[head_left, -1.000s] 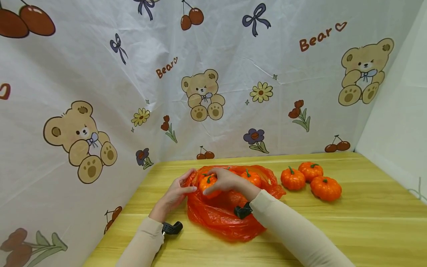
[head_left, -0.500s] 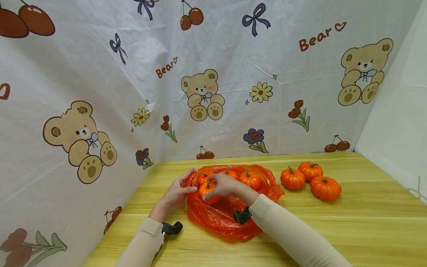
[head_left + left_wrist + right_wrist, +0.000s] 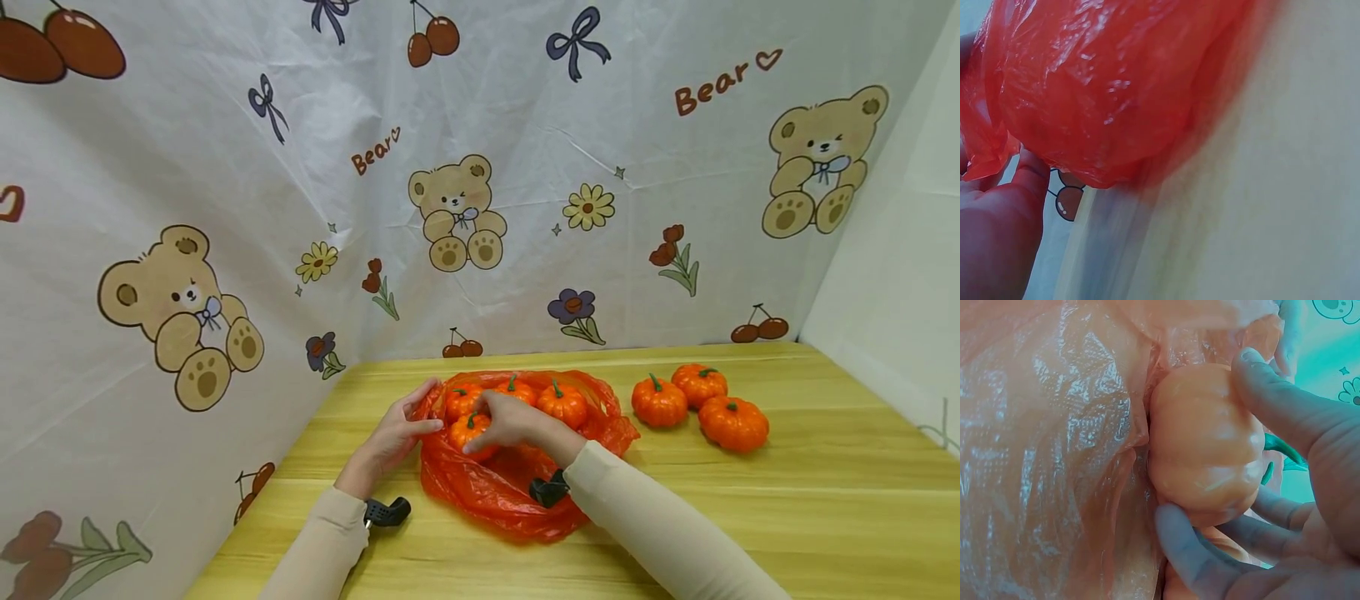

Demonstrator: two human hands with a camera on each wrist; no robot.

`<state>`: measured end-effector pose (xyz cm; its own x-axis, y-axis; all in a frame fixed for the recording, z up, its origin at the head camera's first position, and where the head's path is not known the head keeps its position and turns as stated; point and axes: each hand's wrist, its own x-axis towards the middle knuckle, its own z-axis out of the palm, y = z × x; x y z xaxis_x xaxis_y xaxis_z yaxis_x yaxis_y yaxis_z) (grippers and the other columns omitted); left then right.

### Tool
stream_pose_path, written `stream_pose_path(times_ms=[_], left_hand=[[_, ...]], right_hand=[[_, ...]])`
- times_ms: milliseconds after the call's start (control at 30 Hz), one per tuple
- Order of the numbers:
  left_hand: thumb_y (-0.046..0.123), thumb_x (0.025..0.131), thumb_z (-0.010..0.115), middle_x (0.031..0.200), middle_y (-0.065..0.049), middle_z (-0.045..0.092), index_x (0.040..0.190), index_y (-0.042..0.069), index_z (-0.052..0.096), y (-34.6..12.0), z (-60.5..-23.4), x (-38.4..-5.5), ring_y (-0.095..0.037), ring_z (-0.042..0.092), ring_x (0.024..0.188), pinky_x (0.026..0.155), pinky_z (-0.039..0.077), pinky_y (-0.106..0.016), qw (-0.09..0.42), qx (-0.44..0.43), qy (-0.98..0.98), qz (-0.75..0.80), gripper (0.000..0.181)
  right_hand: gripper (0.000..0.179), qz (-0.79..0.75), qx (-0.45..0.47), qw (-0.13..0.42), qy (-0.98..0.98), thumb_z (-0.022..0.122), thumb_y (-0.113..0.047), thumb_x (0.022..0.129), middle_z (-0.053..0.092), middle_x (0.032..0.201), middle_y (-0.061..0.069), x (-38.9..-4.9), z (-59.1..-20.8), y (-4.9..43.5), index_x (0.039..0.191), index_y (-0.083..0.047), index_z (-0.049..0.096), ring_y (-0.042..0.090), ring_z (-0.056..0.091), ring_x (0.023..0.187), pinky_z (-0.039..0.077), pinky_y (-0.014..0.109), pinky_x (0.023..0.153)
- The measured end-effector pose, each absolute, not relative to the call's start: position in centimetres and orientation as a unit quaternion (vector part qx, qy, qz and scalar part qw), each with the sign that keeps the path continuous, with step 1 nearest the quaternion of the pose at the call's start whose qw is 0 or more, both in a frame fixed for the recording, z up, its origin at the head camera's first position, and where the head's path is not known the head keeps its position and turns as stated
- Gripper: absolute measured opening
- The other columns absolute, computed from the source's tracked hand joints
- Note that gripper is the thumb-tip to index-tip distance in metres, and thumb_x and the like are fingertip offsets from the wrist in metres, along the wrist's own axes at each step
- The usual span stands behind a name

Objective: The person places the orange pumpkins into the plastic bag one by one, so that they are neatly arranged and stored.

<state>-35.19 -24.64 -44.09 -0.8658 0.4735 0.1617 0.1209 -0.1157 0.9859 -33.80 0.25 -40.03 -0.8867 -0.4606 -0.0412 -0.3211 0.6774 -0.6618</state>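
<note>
A red plastic bag [image 3: 495,504] lies open on the wooden table with several small orange pumpkins in it. My left hand [image 3: 393,429] holds the bag's left edge, the film passing between thumb and fingers in the left wrist view. Inside the bag's mouth, my right hand [image 3: 513,421] grips the front pumpkin [image 3: 468,430] with thumb and fingers around its sides. The right wrist view shows this pumpkin [image 3: 1204,437] up close, its green stem toward the palm. Behind it sit a left pumpkin [image 3: 459,402], a middle pumpkin [image 3: 519,388] and a right pumpkin [image 3: 564,404].
Three more pumpkins stand on the table right of the bag: a near one [image 3: 733,423], a left one [image 3: 658,402] and a back one [image 3: 699,384]. A bear-printed cloth [image 3: 525,292] rises behind the table [image 3: 847,492]. Black wrist cameras hang under both sleeves.
My right hand and the pumpkin it grips have shifted slightly lower and toward me in the bag, baring the pumpkins behind. The left hand stays at the bag's edge.
</note>
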Motion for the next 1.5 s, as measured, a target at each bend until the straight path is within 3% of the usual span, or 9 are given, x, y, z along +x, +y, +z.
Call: stream_pose_path(times_ms=[133, 267, 533, 767, 1000, 1300, 1500], left_hand=[[-0.003, 0.093, 0.065, 0.175, -0.015, 0.005, 0.165, 0.004, 0.009, -24.6, -44.1, -35.2, -0.037, 0.010, 0.160, 0.122, 0.031, -0.036, 0.125, 0.229, 0.649, 0.715, 0.092], [-0.005, 0.093, 0.064, 0.174, -0.015, 0.003, 0.166, 0.005, 0.009, -24.6, -44.0, -35.1, -0.036, 0.009, 0.161, 0.122, 0.032, -0.035, 0.126, 0.228, 0.646, 0.717, 0.091], [-0.003, 0.093, 0.065, 0.174, -0.015, 0.005, 0.166, 0.005, 0.010, -24.5, -43.9, -34.9, -0.037, 0.011, 0.160, 0.122, 0.031, -0.036, 0.125, 0.232, 0.654, 0.709, 0.091], [-0.006, 0.093, 0.059, 0.174, -0.016, 0.005, 0.165, 0.003, 0.008, -24.6, -44.0, -35.1, -0.036, 0.009, 0.161, 0.122, 0.029, -0.035, 0.121, 0.226, 0.655, 0.710, 0.089], [-0.007, 0.094, 0.057, 0.175, -0.015, 0.005, 0.166, 0.004, 0.008, -24.7, -44.4, -35.3, -0.035, 0.010, 0.161, 0.121, 0.031, -0.032, 0.119, 0.217, 0.664, 0.706, 0.088], [-0.006, 0.094, 0.058, 0.174, -0.014, 0.007, 0.166, 0.006, 0.011, -24.6, -44.2, -35.1, -0.035, 0.013, 0.160, 0.121, 0.032, -0.032, 0.115, 0.212, 0.663, 0.708, 0.087], [-0.006, 0.094, 0.058, 0.175, -0.015, 0.005, 0.166, 0.005, 0.009, -24.5, -44.3, -35.2, -0.036, 0.012, 0.161, 0.121, 0.033, -0.032, 0.118, 0.213, 0.666, 0.705, 0.087]], right_hand=[[0.061, -0.342, -0.207, 0.104, 0.911, 0.091, -0.039, 0.076, 0.066, 0.122, 0.007, -33.7, -39.9, 0.3, 0.121, -0.012, 0.060, 0.022, 0.062, 0.106, 0.056, 0.044, 0.101], [0.057, -0.347, -0.209, 0.102, 0.908, 0.092, -0.033, 0.075, 0.066, 0.126, 0.010, -33.5, -39.7, 0.5, 0.120, -0.014, 0.062, 0.026, 0.063, 0.111, 0.055, 0.046, 0.103], [0.055, -0.363, -0.225, 0.096, 0.899, 0.091, -0.032, 0.077, 0.067, 0.127, 0.010, -33.2, -39.1, 2.5, 0.124, -0.017, 0.067, 0.027, 0.063, 0.114, 0.056, 0.047, 0.101], [0.063, -0.381, -0.218, 0.075, 0.896, 0.088, -0.031, 0.081, 0.064, 0.135, 0.014, -32.4, -37.2, 5.1, 0.135, -0.012, 0.062, 0.035, 0.060, 0.124, 0.054, 0.052, 0.104], [0.058, -0.403, -0.220, 0.059, 0.886, 0.086, -0.027, 0.084, 0.063, 0.138, 0.016, -31.6, -35.2, 7.9, 0.135, -0.016, 0.060, 0.024, 0.067, 0.106, 0.059, 0.043, 0.094], [0.062, -0.419, -0.226, 0.047, 0.878, 0.082, -0.023, 0.089, 0.057, 0.142, 0.019, -30.8, -33.5, 11.9, 0.143, -0.012, 0.053, 0.037, 0.063, 0.119, 0.061, 0.045, 0.093], [0.065, -0.408, -0.212, 0.042, 0.887, 0.081, -0.029, 0.089, 0.057, 0.143, 0.018, -30.3, -32.9, 14.4, 0.145, -0.012, 0.052, 0.039, 0.062, 0.122, 0.062, 0.046, 0.093]])
